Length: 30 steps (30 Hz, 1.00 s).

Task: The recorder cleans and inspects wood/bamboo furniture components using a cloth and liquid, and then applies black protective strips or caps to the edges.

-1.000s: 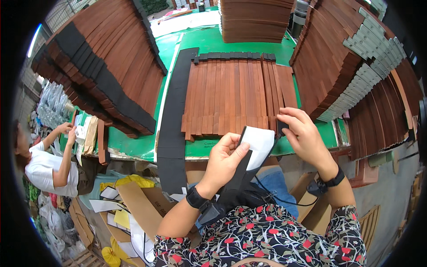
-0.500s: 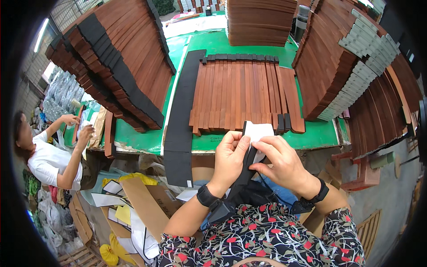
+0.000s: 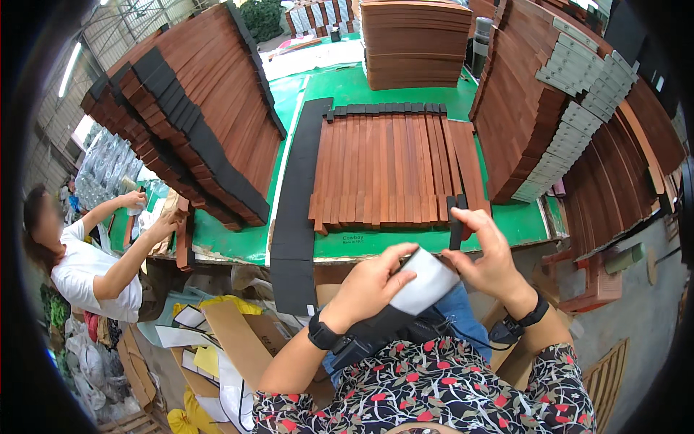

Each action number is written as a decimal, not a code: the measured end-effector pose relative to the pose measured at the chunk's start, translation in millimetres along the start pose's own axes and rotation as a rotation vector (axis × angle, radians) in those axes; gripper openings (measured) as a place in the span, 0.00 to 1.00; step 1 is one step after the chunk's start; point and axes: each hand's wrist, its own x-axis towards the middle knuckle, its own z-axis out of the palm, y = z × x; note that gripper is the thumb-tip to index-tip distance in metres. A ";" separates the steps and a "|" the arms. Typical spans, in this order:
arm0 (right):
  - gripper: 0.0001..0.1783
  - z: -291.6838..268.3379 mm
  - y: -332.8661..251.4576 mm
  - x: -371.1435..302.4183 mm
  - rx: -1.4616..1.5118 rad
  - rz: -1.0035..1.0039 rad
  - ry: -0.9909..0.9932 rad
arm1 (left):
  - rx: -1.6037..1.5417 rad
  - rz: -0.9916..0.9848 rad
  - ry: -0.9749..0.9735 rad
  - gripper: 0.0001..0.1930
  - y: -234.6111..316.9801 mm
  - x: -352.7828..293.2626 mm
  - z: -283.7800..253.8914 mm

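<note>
My left hand (image 3: 372, 286) pinches a black sheet piece with a white backing (image 3: 425, 281) between thumb and fingers, the white face up, above my lap. My right hand (image 3: 491, 253) reaches to the near right corner of the row of brown wooden slats (image 3: 383, 170). There its thumb and index finger close around a narrow black bar (image 3: 456, 230). Its other fingers are partly hidden behind the index finger. Left of the slats lies a long black strip (image 3: 293, 239), hanging over the front edge of the green table (image 3: 347, 242).
Tall slat stacks stand at left (image 3: 210, 94), right (image 3: 517, 101) and back (image 3: 416, 43). A person in a white shirt (image 3: 97, 271) works at the far left. Below the table edge sits an open cardboard box (image 3: 238, 333) with white and black offcuts. A red stool (image 3: 596, 282) stands at right.
My right hand has left the white-backed piece and moved up and right to the black bar. My left hand has lowered the piece, its white face turned up. The other person's hands shifted right.
</note>
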 end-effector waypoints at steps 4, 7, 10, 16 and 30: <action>0.33 -19.9 22.7 3.7 -0.209 0.009 0.104 | 0.100 0.084 -0.151 0.13 -9.5 -2.0 12.4; 0.33 -33.9 41.6 3.2 -0.297 0.076 0.138 | 0.045 0.110 -0.198 0.10 -13.6 1.4 23.5; 0.32 -36.9 51.1 3.6 -0.199 0.164 0.127 | -0.034 0.068 -0.276 0.09 -11.3 8.3 28.5; 0.35 -18.3 66.4 -0.3 -0.236 0.155 -0.011 | 0.124 0.161 -0.191 0.09 -16.7 20.5 47.0; 0.39 -1.9 85.2 11.4 -0.287 0.028 -0.179 | 0.159 0.121 -0.176 0.11 -38.9 44.2 55.0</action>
